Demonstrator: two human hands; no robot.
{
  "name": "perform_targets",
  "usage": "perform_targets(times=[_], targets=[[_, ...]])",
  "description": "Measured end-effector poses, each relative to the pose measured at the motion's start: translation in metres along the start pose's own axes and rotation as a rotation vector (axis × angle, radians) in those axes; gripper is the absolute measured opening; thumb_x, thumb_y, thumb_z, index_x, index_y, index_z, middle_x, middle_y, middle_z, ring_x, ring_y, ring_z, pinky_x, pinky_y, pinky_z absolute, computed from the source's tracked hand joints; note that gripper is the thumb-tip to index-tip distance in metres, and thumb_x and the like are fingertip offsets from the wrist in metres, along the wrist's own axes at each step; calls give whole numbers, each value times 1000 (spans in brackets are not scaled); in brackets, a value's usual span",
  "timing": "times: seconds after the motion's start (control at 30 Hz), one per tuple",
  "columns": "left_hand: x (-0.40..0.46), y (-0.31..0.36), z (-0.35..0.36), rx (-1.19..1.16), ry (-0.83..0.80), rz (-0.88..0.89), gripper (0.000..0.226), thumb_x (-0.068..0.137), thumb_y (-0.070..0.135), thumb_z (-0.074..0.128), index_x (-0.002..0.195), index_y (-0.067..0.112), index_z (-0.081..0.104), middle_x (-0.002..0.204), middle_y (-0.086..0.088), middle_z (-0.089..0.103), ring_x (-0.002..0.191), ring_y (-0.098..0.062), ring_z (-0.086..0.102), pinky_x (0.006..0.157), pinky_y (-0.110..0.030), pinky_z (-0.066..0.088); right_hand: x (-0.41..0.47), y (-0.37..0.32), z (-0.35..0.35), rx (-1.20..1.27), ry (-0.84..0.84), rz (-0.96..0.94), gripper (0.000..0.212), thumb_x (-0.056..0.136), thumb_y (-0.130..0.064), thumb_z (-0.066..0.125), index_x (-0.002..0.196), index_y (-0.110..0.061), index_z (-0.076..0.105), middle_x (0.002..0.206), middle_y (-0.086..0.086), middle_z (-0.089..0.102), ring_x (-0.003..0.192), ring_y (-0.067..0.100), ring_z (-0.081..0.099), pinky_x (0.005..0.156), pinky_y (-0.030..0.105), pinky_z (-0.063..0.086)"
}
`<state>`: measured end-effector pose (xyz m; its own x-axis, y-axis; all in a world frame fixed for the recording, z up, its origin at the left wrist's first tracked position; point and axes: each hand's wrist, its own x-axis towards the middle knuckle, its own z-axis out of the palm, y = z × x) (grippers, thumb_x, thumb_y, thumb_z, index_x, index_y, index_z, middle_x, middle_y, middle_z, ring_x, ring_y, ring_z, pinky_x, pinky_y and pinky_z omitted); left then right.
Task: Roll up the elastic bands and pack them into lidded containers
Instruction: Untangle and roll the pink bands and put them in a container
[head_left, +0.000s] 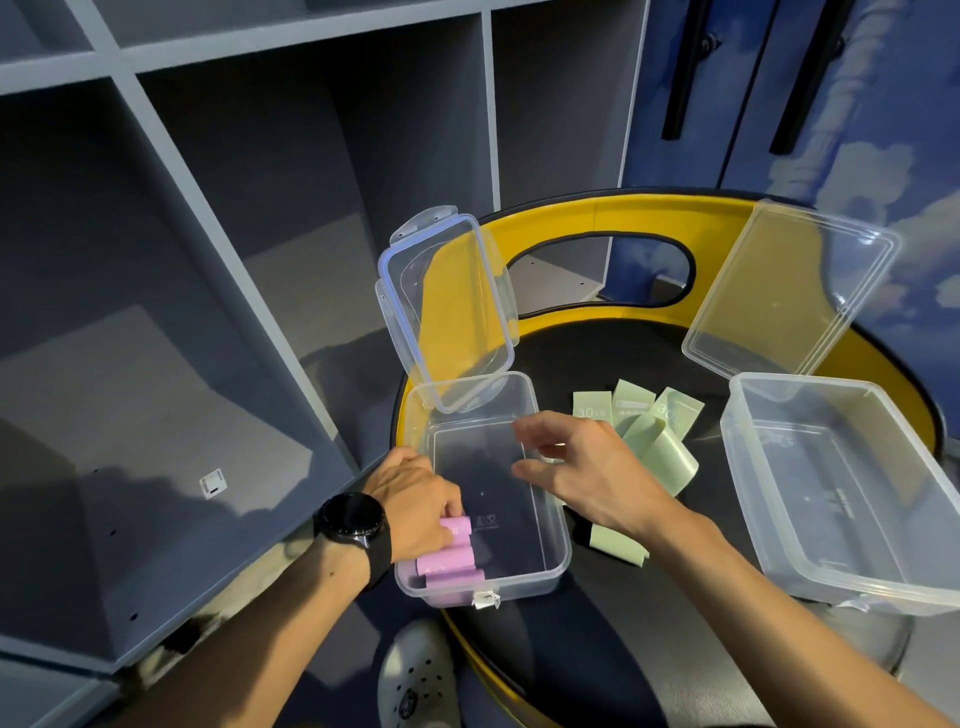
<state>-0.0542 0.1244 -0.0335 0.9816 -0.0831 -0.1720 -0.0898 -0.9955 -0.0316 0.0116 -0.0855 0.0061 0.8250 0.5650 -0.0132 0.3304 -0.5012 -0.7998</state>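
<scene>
A clear plastic container (540, 564) stands on the black seat of a yellow-rimmed chair, its lid (447, 306) propped upright at the far edge. Three rolled pink elastic bands (447, 564) lie in its near left corner. My left hand (415, 506), with a black watch on the wrist, reaches into that corner and grips the topmost pink roll. My right hand (582, 467) hovers above the container's right rim, fingers spread and holding nothing. Several flat pale green bands (654, 436) lie on the seat just right of the container, one partly under my right forearm.
A second, larger clear container (841, 561) sits at the right of the seat, its lid (789, 291) leaning on the yellow backrest (613, 213). Grey cubby shelves (208, 260) fill the left side. A grey shoe (415, 675) shows below.
</scene>
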Motion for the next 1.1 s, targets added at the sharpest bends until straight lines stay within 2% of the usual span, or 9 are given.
perform_targets(times=[0.33, 0.57, 0.67, 0.77, 0.83, 0.97, 1.1], targets=[[-1, 4, -15, 6, -8, 30, 25, 87, 41, 57, 109, 33, 63, 102, 16, 65, 103, -10, 48, 102, -24, 21, -2, 4, -6, -17, 0, 16, 37, 85, -28, 69, 122, -26, 64, 117, -11, 67, 107, 8, 62, 99, 31, 50], [1, 6, -21, -49, 1, 37, 24, 88, 43, 56, 108, 33, 63, 99, 17, 66, 93, -8, 47, 100, -23, 25, -6, 7, -11, -12, 13, 20, 33, 85, -28, 68, 117, -25, 66, 113, -9, 68, 105, 11, 63, 96, 33, 51], [3, 10, -24, -84, 28, 39, 21, 87, 45, 58, 102, 32, 65, 96, 17, 67, 85, -4, 43, 96, -21, 25, -12, 9, -17, 0, 22, 36, 28, 86, -28, 68, 114, -25, 66, 113, -8, 67, 104, 11, 63, 95, 33, 52], [8, 21, -32, -144, 118, 35, 10, 87, 42, 58, 82, 35, 63, 82, 18, 68, 78, -4, 52, 93, -20, 32, -22, 15, -30, 21, 45, 58, 28, 89, -26, 66, 117, -24, 66, 113, -11, 66, 104, 8, 62, 95, 27, 51], [13, 36, -38, -198, 174, 37, 14, 87, 39, 58, 77, 31, 64, 75, 16, 67, 76, -6, 58, 87, -21, 36, -29, 22, -42, 21, 77, 78, 30, 89, -24, 66, 119, -23, 65, 114, -10, 66, 106, 7, 62, 96, 27, 51], [26, 80, -53, -340, 280, 60, 16, 87, 33, 62, 77, 22, 68, 69, 13, 62, 75, -9, 60, 76, -20, 37, -44, 39, -65, 47, 156, 145, 25, 87, -22, 66, 112, -25, 67, 108, -10, 67, 100, 9, 63, 76, 24, 55], [44, 119, -59, -432, 283, 92, 13, 86, 30, 62, 75, 23, 65, 74, 11, 64, 78, -9, 57, 73, -20, 38, -60, 58, -87, 13, 249, 207, 24, 85, -22, 67, 109, -24, 68, 103, -8, 70, 97, 11, 65, 90, 32, 53]])
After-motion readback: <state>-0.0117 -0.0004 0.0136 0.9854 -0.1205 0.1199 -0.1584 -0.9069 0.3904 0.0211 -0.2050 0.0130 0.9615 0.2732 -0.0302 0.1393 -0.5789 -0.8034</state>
